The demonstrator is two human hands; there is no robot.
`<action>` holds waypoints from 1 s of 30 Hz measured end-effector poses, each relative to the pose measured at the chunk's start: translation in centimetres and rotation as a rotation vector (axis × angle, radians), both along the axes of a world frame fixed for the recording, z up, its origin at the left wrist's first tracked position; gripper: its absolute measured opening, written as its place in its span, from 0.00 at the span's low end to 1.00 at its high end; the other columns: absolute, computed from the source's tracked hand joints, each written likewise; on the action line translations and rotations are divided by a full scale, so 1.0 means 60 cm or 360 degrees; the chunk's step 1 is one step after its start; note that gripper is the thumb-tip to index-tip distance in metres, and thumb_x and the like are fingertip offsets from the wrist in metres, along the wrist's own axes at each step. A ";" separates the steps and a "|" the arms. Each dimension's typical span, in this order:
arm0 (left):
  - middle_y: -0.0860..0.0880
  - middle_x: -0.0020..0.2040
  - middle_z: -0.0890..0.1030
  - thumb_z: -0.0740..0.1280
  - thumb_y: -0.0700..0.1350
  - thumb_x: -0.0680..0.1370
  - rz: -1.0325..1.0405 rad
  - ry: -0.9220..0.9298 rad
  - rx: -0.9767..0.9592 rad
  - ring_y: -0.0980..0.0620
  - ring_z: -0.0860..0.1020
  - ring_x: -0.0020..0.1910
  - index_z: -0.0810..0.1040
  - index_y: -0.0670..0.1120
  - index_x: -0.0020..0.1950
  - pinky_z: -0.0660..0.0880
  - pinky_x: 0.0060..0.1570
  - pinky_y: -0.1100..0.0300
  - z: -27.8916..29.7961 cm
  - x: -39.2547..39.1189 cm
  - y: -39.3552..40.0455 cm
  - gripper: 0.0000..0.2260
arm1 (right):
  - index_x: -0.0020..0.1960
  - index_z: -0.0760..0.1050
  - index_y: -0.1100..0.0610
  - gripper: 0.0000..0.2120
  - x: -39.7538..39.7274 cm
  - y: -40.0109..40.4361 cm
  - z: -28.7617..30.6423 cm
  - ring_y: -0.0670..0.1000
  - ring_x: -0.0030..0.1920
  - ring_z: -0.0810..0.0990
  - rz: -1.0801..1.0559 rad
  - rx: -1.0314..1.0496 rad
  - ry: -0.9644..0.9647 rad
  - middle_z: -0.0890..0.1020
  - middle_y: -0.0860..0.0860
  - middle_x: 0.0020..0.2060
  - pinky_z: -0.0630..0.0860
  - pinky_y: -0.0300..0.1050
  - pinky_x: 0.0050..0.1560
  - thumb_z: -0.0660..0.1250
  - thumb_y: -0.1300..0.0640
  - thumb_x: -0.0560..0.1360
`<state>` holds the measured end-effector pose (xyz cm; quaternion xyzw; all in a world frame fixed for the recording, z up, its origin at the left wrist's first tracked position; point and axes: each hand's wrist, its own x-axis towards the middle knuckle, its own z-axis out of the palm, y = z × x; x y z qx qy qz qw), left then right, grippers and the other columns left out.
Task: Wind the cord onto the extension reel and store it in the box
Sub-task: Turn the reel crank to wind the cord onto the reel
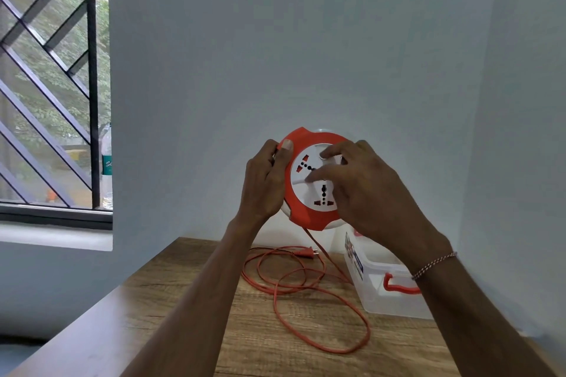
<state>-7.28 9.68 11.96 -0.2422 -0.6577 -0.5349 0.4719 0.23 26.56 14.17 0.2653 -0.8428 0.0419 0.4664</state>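
Observation:
I hold a round orange and white extension reel (309, 190) up in the air above the table. My left hand (265, 180) grips its left rim, thumb on the front. My right hand (364, 187) lies over the white socket face, its fingers curled on the winding part of the face. The orange cord (306, 285) hangs from the reel's bottom and lies in loose loops on the wooden table (183, 315), its plug (306, 252) near the back. A clear plastic box (382, 288) with a red handle stands at the right, partly hidden by my right forearm.
Pale walls close in behind and to the right of the table. A barred window (52, 86) is at the left, with a plastic bottle (107, 168) on its sill. The table's left edge runs diagonally toward me.

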 end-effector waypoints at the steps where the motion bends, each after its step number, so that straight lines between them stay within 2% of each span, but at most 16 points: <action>1: 0.55 0.36 0.81 0.57 0.57 0.80 -0.0002 0.0003 -0.0002 0.55 0.81 0.33 0.75 0.46 0.48 0.79 0.33 0.65 0.000 -0.001 0.000 0.16 | 0.56 0.80 0.46 0.21 0.001 0.000 -0.001 0.58 0.61 0.72 -0.0030 0.0068 -0.0067 0.76 0.54 0.61 0.77 0.56 0.54 0.77 0.60 0.65; 4: 0.56 0.36 0.81 0.57 0.57 0.80 0.0002 -0.0005 0.0001 0.55 0.82 0.34 0.74 0.48 0.47 0.79 0.33 0.66 0.000 -0.002 0.001 0.15 | 0.59 0.78 0.42 0.29 0.004 -0.008 -0.006 0.59 0.64 0.69 -0.0196 0.0238 -0.0134 0.74 0.54 0.65 0.74 0.59 0.57 0.81 0.54 0.60; 7: 0.58 0.36 0.81 0.57 0.58 0.79 -0.0004 -0.0014 -0.0004 0.56 0.82 0.35 0.74 0.51 0.47 0.80 0.34 0.66 0.000 -0.001 0.001 0.13 | 0.57 0.79 0.41 0.31 0.001 -0.011 -0.009 0.60 0.59 0.74 -0.0267 0.0244 -0.0040 0.77 0.55 0.60 0.77 0.58 0.53 0.82 0.50 0.56; 11: 0.53 0.38 0.82 0.57 0.57 0.80 -0.0036 0.0001 0.0016 0.53 0.82 0.34 0.75 0.45 0.48 0.81 0.34 0.60 0.000 -0.001 0.001 0.17 | 0.60 0.77 0.40 0.31 -0.010 -0.004 -0.018 0.59 0.55 0.75 -0.0255 0.0146 0.0080 0.78 0.56 0.57 0.78 0.54 0.48 0.80 0.47 0.59; 13: 0.50 0.37 0.82 0.57 0.57 0.80 -0.0051 0.0004 0.0034 0.52 0.82 0.33 0.75 0.43 0.48 0.80 0.33 0.59 0.001 -0.001 -0.001 0.18 | 0.65 0.72 0.39 0.29 -0.015 -0.002 -0.022 0.57 0.53 0.76 -0.0275 0.0048 0.0150 0.78 0.55 0.56 0.78 0.51 0.45 0.75 0.45 0.65; 15: 0.49 0.36 0.81 0.58 0.57 0.80 -0.0058 -0.0002 0.0045 0.52 0.81 0.32 0.75 0.42 0.47 0.80 0.32 0.60 0.002 0.000 -0.002 0.18 | 0.67 0.70 0.40 0.27 -0.017 -0.002 -0.023 0.56 0.52 0.78 -0.0274 -0.0088 0.0182 0.80 0.55 0.56 0.79 0.50 0.45 0.68 0.38 0.69; 18: 0.52 0.35 0.81 0.57 0.56 0.80 -0.0044 -0.0018 0.0045 0.54 0.81 0.32 0.75 0.43 0.47 0.78 0.32 0.65 0.002 0.000 -0.001 0.17 | 0.67 0.72 0.45 0.30 -0.015 -0.006 -0.020 0.54 0.45 0.83 -0.0236 -0.0243 0.0172 0.84 0.52 0.50 0.80 0.49 0.44 0.60 0.31 0.71; 21: 0.53 0.37 0.81 0.57 0.55 0.81 -0.0016 -0.0024 0.0048 0.54 0.82 0.34 0.75 0.43 0.49 0.79 0.32 0.65 0.002 -0.001 -0.001 0.16 | 0.65 0.75 0.49 0.28 -0.011 -0.008 -0.015 0.53 0.42 0.84 -0.0159 -0.0281 0.0144 0.85 0.52 0.46 0.80 0.48 0.44 0.59 0.33 0.73; 24: 0.50 0.38 0.82 0.57 0.54 0.82 -0.0014 -0.0031 0.0044 0.51 0.81 0.34 0.75 0.43 0.49 0.80 0.33 0.59 0.002 0.001 -0.001 0.15 | 0.62 0.77 0.50 0.23 -0.008 -0.004 -0.010 0.54 0.45 0.83 -0.0118 -0.0259 0.0143 0.85 0.52 0.48 0.79 0.48 0.46 0.64 0.38 0.73; 28: 0.51 0.38 0.82 0.57 0.54 0.82 -0.0008 -0.0044 0.0047 0.51 0.81 0.34 0.75 0.44 0.48 0.80 0.34 0.58 0.002 0.002 0.000 0.14 | 0.55 0.81 0.54 0.13 -0.007 0.001 -0.006 0.57 0.49 0.79 0.0005 -0.0150 0.0248 0.83 0.56 0.51 0.80 0.52 0.47 0.73 0.55 0.70; 30: 0.53 0.37 0.82 0.57 0.53 0.82 -0.0001 -0.0038 0.0043 0.53 0.81 0.34 0.75 0.44 0.48 0.80 0.33 0.62 0.002 0.001 -0.001 0.14 | 0.52 0.82 0.53 0.15 -0.006 0.002 -0.002 0.58 0.54 0.77 0.0042 -0.0017 0.0185 0.81 0.56 0.54 0.79 0.54 0.48 0.77 0.60 0.66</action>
